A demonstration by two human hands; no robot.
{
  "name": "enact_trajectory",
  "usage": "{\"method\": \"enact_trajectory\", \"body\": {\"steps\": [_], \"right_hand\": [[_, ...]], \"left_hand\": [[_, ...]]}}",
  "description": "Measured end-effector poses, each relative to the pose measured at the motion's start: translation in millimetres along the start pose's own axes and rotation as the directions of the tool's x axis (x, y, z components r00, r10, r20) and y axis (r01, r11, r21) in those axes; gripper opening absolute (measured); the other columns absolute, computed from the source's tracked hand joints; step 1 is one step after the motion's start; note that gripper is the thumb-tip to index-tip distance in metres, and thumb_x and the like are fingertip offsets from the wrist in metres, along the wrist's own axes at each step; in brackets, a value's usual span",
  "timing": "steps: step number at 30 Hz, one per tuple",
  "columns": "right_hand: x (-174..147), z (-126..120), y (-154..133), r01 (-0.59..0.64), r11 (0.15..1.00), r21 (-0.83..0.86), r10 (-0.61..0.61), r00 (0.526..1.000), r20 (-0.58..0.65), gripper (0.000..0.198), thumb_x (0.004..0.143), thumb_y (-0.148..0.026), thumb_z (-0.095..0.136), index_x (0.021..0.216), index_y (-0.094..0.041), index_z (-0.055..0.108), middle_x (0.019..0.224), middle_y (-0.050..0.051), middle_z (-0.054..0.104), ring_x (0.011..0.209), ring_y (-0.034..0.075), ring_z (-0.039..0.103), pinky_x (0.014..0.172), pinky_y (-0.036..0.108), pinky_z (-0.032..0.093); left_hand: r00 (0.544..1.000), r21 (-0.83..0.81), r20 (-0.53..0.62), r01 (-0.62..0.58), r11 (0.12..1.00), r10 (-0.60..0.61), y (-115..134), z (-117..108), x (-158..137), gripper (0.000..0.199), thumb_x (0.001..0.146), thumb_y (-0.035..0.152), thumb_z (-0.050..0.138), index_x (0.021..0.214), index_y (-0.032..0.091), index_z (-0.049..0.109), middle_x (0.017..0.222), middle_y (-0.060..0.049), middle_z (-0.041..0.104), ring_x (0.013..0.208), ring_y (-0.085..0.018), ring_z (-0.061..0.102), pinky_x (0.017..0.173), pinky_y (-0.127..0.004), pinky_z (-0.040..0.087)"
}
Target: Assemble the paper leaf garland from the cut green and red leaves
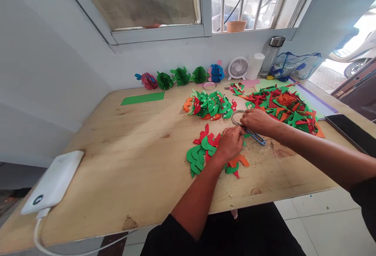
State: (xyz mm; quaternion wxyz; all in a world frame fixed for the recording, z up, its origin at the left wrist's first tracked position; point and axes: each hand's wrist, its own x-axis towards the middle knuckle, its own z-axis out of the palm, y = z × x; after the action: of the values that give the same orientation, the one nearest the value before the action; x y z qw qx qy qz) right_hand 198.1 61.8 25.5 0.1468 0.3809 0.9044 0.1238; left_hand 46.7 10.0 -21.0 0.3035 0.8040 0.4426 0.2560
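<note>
My left hand (231, 143) is closed, fingers curled, beside a loose pile of cut green and red paper pieces (197, 155). My right hand (256, 120) is closed too, its fingertips close to those of the left. Whatever is between the fingers of either hand is hidden. A thin ring (233, 118), which looks like a roll of tape, lies just beyond and partly behind my right hand. Under that hand rests a blue utility knife (257, 137). An orange paper piece (241, 160) lies by my left wrist.
Farther back are a heap of green paper shapes with white squares (214, 103) and a large heap of paper scraps (289, 107). Folded paper figures (180, 76) line the wall near a small fan (238, 68). A phone (352, 132) and a power bank (55, 181) lie at the sides.
</note>
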Motion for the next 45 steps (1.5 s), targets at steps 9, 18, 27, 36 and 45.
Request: {"method": "enact_trajectory", "body": {"steps": [9,18,27,36,45], "right_hand": [[5.8,-3.0,-8.9,0.052,0.996,-0.068,-0.051,0.999,0.018,0.017,0.081,-0.017,0.054,0.072,-0.009,0.067,0.074,0.016,0.068,0.076,0.025,0.062,0.056,0.031,0.029],[1.0,9.4,-1.5,0.114,0.989,-0.098,-0.123,0.988,-0.091,0.017,0.084,-0.02,0.054,0.074,-0.011,0.064,0.072,0.012,0.067,0.074,0.023,0.058,0.059,0.031,0.027],[0.3,16.6,10.1,0.097,0.995,-0.014,-0.098,0.987,-0.124,0.013,0.081,-0.016,0.054,0.074,-0.011,0.064,0.07,0.011,0.065,0.071,0.022,0.058,0.062,0.031,0.029],[0.9,9.3,14.6,0.033,0.995,0.095,-0.031,0.999,-0.025,0.015,0.079,-0.013,0.049,0.073,-0.011,0.064,0.07,0.012,0.065,0.07,0.02,0.058,0.061,0.029,0.029],[-1.5,9.4,20.0,-0.12,0.96,0.254,0.106,0.992,0.067,0.017,0.074,-0.017,0.045,0.073,-0.016,0.062,0.073,0.009,0.064,0.064,0.016,0.053,0.054,0.026,0.023]], "left_hand": [[1.0,0.026,0.002,0.001,1.0,-0.001,-1.7,1.1,0.3,0.015,0.078,0.011,0.04,0.084,0.02,0.051,0.09,-0.005,0.063,0.092,-0.02,0.056,0.086,-0.033,0.042],[1.0,0.039,-0.007,-0.012,0.999,0.012,-0.9,0.3,0.1,0.013,0.08,0.012,0.04,0.081,0.02,0.05,0.088,-0.004,0.063,0.089,-0.019,0.057,0.086,-0.033,0.041],[1.0,-0.006,-0.009,-0.013,1.0,0.013,-0.4,-0.4,-0.1,0.013,0.081,0.012,0.04,0.084,0.021,0.051,0.095,-0.004,0.065,0.096,-0.018,0.057,0.091,-0.033,0.041],[1.0,0.009,0.012,-0.002,1.0,0.002,-1.5,0.6,0.4,0.013,0.082,0.014,0.041,0.085,0.021,0.051,0.098,-0.004,0.065,0.099,-0.018,0.057,0.091,-0.034,0.041],[0.999,0.061,0.016,-0.047,0.997,0.047,-2.9,2.1,0.2,0.013,0.083,0.014,0.04,0.087,0.019,0.051,0.095,-0.005,0.065,0.096,-0.019,0.057,0.09,-0.034,0.041]]}}
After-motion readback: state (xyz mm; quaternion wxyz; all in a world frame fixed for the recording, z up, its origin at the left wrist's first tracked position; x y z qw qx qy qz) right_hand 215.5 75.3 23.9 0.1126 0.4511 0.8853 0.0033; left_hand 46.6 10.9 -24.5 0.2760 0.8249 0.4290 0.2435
